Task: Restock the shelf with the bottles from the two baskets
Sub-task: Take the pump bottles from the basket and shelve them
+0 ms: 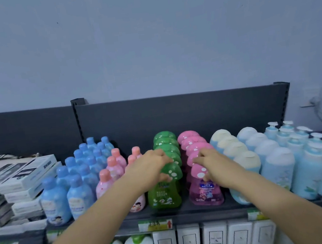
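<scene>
Green glossy plastic is shown at the middle of the shelf's [207,212] front edge, where the green bottle [164,194] is stood. The pink bottle [205,194] is stood next along that edge. Each is topped by a rounded, spotted mushroom cap. The green cap is gripped by the left hand [149,167], fingers curled over it and thumb beneath. The pink cap is gripped the same way by the right hand [216,165]. Both bottles are judged stiff, fairly heavy with liquid and smooth enough to slip. The surest hold is judged to be under the cap's rim, at the narrow neck.
</scene>
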A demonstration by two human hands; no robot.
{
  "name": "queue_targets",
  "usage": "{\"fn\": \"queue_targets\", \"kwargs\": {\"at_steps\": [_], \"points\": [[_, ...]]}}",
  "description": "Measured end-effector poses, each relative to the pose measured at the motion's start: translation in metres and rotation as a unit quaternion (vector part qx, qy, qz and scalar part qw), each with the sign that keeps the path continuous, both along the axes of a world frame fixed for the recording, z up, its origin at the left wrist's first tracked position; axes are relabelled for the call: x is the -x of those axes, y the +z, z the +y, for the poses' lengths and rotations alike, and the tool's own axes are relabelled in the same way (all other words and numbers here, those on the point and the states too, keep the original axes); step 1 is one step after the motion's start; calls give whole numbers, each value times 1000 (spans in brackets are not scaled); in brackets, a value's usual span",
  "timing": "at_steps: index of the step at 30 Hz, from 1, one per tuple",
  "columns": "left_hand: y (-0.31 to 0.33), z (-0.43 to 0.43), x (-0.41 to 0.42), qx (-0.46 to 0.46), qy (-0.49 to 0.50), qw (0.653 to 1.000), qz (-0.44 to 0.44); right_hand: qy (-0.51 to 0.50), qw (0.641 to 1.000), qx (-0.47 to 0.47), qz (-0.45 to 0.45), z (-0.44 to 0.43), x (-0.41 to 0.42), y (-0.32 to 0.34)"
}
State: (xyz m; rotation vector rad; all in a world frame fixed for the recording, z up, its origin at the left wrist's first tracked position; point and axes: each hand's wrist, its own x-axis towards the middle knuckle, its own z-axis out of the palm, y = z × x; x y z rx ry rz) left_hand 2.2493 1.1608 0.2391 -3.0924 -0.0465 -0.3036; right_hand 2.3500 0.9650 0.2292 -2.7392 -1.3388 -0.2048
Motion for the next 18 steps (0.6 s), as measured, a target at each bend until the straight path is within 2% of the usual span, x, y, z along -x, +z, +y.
{"fn": "queue_targets", "kwargs": {"at_steps": [10,18], "points": [[-8,4,-10,43,-37,998,12,-10,1000,21,10,2,-4,3],[-7,-2,-7,24,-46,999,16,-21,999,26,22,-2,-6,7]]}}
